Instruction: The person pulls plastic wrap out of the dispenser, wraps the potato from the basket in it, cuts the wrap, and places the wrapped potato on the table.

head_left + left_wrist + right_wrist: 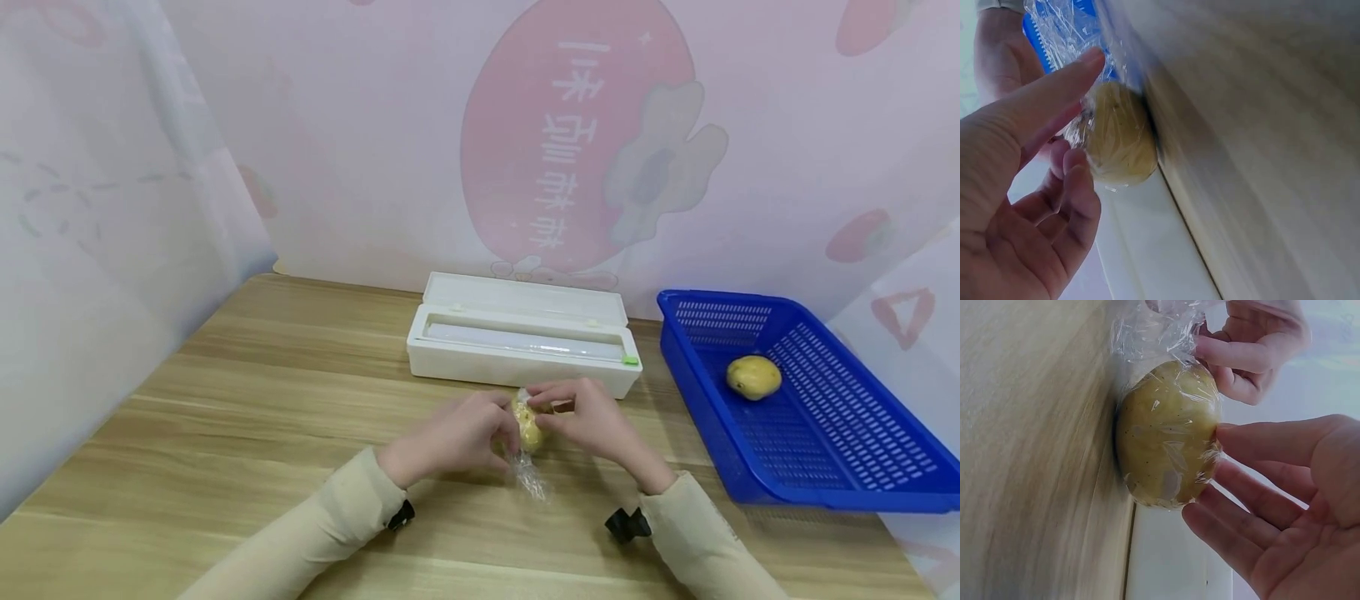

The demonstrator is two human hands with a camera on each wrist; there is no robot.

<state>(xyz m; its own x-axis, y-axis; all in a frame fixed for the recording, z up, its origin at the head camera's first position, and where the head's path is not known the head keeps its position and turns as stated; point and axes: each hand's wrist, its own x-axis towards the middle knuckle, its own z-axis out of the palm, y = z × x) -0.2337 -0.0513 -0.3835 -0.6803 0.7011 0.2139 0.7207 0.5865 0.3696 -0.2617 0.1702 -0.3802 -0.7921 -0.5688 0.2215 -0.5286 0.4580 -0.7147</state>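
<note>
A yellow potato [527, 427] in clear plastic wrap lies on the wooden table between both hands. Loose wrap [531, 479] trails from its near end. My left hand [468, 432] is at the potato's left side, its fingers curled against the gathered wrap [1066, 31], thumb across it. On the other side, my right hand [592, 417] holds the potato with thumb and fingertips, pressing the film onto it. In the right wrist view, the film clings to the potato [1169, 434] with creases near the right fingers [1260, 440].
Behind the hands stands a white wrap dispenser box [517, 367], lid raised, a film roll [517, 337] inside and a green slider [630, 360] at its right end. A blue plastic basket [705, 425] at the right holds another potato [753, 377]. Printed curtains stand behind the table.
</note>
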